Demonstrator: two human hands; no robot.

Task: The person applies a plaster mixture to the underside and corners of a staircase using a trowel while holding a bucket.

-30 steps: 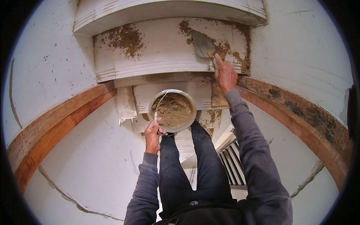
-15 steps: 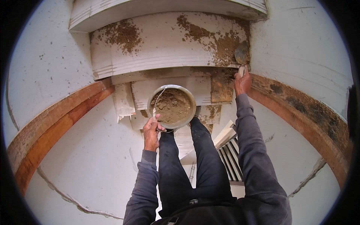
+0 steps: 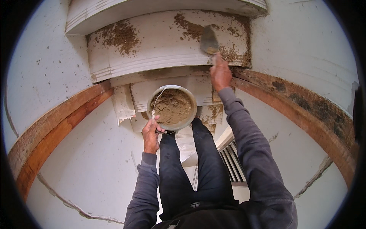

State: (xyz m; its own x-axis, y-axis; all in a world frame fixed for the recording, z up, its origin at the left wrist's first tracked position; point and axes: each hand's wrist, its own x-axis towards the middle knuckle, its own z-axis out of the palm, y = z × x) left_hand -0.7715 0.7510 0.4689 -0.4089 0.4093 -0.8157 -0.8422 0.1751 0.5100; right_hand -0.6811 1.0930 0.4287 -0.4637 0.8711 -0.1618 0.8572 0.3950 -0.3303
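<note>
The trowel [image 3: 209, 41] lay just beyond the fingertips of the right hand [image 3: 221, 74], its blade, slightly blurred, pointing away over the pale step [image 3: 160, 38]. Those fingers were wrapped around its handle. Half a second earlier the blade had been at the step's right-hand corner; now it had swung left, toward the middle. The dense brown patch it had been beside looked thinner, with more pale surface showing, so that part of the step seemed partly cleared of loose matter, though crumbs [image 3: 229, 52] remained just ahead and right of the right fingers.

Left of the right hand and nearer the body was the bucket [image 3: 194, 105], holding brown crumbly material [image 3: 173, 108]. The left hand [image 3: 151, 133] was at its near left edge, fingers curled around the wire handle [image 3: 153, 113]; its place in the grip had hardly changed. Whether the bucket hung or rested, I could not tell.

Farther out, well ahead of the left fingers, a second brown patch [image 3: 120, 37] lay seemingly untouched. Wooden boards ran along both walls, one [image 3: 61, 118] left of the left fingers, the other [image 3: 301, 103] right of the right ones.
</note>
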